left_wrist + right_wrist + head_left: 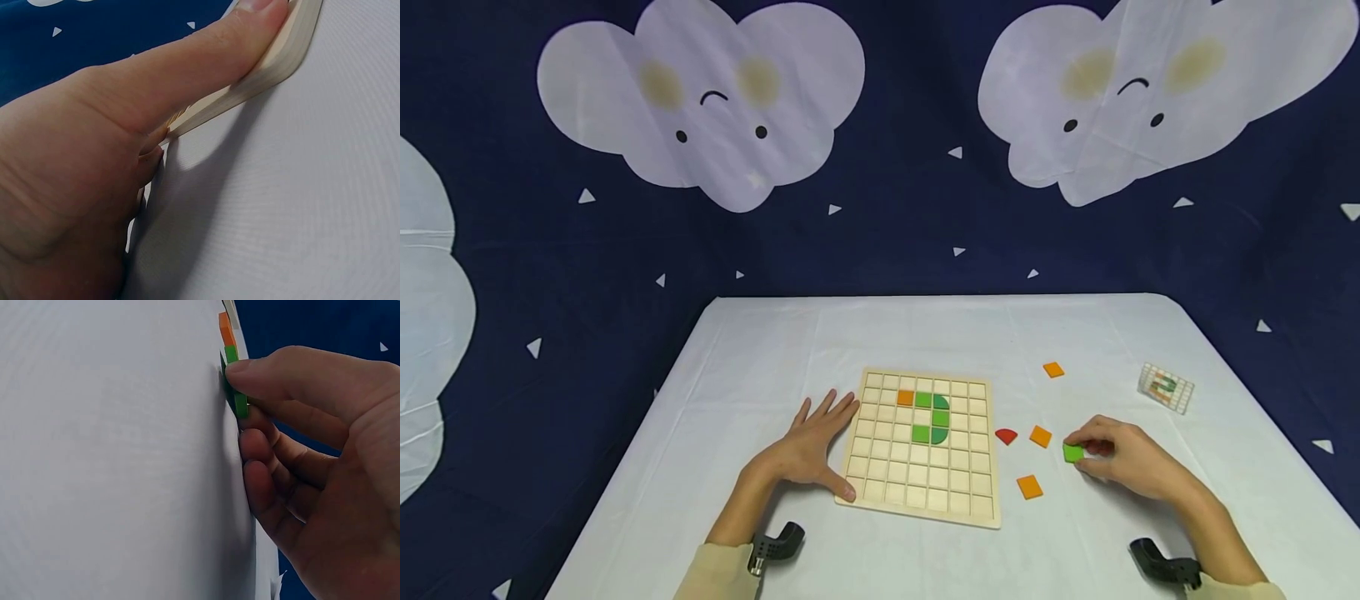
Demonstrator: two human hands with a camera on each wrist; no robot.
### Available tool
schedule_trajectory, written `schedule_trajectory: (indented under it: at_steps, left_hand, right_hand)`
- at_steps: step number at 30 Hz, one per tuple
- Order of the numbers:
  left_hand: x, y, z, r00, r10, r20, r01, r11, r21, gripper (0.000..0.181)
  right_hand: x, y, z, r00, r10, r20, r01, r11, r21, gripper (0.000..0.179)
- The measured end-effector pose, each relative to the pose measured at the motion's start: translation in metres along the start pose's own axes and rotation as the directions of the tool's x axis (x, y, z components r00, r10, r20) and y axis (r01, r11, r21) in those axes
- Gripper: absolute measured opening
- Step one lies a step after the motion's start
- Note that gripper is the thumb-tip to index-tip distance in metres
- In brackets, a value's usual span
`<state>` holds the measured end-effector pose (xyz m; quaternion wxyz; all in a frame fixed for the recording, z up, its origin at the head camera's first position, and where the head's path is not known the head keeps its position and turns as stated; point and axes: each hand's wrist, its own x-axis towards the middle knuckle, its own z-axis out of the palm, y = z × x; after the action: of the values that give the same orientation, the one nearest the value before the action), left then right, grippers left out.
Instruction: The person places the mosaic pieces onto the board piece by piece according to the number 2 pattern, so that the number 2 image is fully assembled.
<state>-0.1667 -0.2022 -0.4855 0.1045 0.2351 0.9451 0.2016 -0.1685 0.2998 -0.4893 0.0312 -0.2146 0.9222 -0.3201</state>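
A wooden grid board (917, 475) lies on the white table, with an orange square, several green squares and two dark green rounded pieces set in its upper cells. My left hand (811, 446) rests at the board's left edge, fingers spread and straight. In the left wrist view its thumb (187, 69) lies on the board's corner (275, 72). Right of the board, my right hand (1123, 457) pinches a green square tile (1072, 453) between thumb and fingers. The right wrist view shows that tile (241, 406) tilted, close over the tabletop.
Between board and right hand lie a red quarter-round piece (1006, 437) and two orange squares (1041, 437) (1030, 487). Another orange square (1054, 369) is farther back. A small card with a grid pattern (1167, 387) lies at the right. A dark cloud-print cloth (895, 242) hangs behind the table.
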Motion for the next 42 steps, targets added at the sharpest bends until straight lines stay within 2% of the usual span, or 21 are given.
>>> schedule_trajectory:
  at_steps: [15,27,35,42]
  left_hand:
    - [0.000,0.001,0.000,1.000,-0.009,0.003,0.009,1.000,-0.005,0.145]
    - [-0.001,0.002,-0.001,1.000,-0.009,0.003,0.009,1.000,-0.015,0.145]
    - [0.001,0.002,-0.002,1.000,-0.027,0.007,0.027,1.000,-0.002,0.146]
    - [0.000,0.001,-0.001,1.000,-0.017,0.008,0.017,1.000,-0.004,0.146]
  right_hand:
    - [0.005,-0.008,0.001,1.000,0.028,-0.010,-0.028,1.000,0.001,0.025]
    - [0.016,-0.019,0.004,0.998,-0.014,-0.059,0.013,1.000,-0.028,0.025]
    - [0.026,-0.031,0.006,0.998,-0.020,-0.060,0.017,0.999,-0.048,0.024]
    - [0.032,-0.038,0.009,0.997,-0.046,-0.069,0.043,0.998,-0.037,0.025]
